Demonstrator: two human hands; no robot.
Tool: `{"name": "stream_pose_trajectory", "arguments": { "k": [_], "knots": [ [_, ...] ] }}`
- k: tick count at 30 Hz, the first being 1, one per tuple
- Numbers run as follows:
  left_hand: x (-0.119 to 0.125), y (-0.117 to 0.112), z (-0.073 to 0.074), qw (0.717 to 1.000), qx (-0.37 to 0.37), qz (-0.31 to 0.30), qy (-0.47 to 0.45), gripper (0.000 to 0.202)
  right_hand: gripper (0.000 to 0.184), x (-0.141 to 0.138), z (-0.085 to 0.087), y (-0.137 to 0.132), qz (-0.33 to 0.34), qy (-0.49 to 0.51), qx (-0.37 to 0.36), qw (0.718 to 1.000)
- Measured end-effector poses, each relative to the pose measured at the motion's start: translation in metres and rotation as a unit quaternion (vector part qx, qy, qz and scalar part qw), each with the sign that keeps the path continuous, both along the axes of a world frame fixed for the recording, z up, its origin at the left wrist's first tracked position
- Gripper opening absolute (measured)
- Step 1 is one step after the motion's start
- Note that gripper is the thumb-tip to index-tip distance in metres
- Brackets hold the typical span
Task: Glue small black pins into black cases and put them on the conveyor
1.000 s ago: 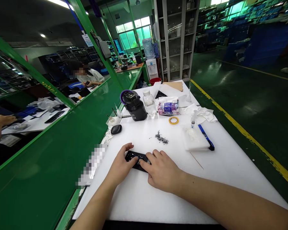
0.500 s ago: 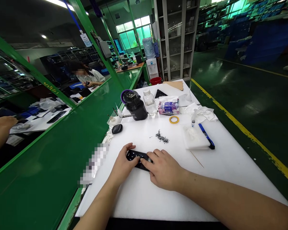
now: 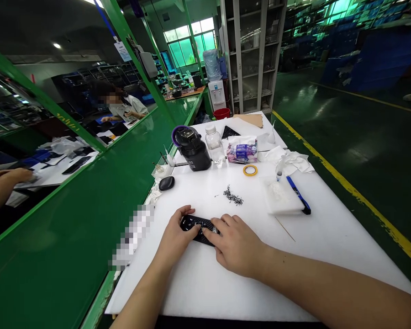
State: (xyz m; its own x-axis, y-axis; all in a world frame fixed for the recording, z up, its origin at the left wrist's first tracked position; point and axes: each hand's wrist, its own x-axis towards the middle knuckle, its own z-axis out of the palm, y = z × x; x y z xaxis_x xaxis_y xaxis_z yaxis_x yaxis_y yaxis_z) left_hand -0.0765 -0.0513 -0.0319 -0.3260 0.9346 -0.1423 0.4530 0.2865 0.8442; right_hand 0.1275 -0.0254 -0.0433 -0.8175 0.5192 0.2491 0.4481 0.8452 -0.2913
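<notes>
A glossy black, elongated piece with a patterned, carbon-like surface [image 3: 207, 224] lies on the white table top [image 3: 205, 292]. My left hand [image 3: 178, 230] grips its left end, with the thumb on top and the fingers around the far side. Over its right end lies my right hand [image 3: 234, 242], thumb and fingertips pressed on the top face near a small shiny spot. The two thumbs almost meet at the middle of the piece. Just beyond it is a loose heap of small black slivers [image 3: 233, 196].
Around the table stand a black flask [image 3: 193, 153], a clear bottle [image 3: 214, 145], a tissue pack [image 3: 242, 151], a yellow tape roll [image 3: 250, 170], a blue cutter knife [image 3: 298, 195], a white foam block [image 3: 282, 201] and a thin stick [image 3: 285, 229]. Behind the green partition [image 3: 55, 214], other people work.
Both hands keep their hold on the black piece, with hardly any movement. The view has shifted slightly. At the far left, a co-worker's hands have moved a little to the right.
</notes>
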Motion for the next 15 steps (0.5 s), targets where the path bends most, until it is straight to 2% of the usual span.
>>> {"name": "stream_pose_trajectory", "arguments": {
  "k": [9, 15],
  "knots": [
    [0.0013, -0.0011, -0.0007, 0.999, 0.005, 0.008, 0.033, 0.057, 0.051, 0.0022, -0.0014, 0.0009, 0.010, 0.003, -0.004, 1.000],
    [0.0038, -0.0061, 0.0007, 0.996, 0.029, 0.013, 0.084, 0.052, 0.057, -0.0003, 0.0008, 0.0018, 0.009, 0.001, -0.015, 1.000]
  ]
}}
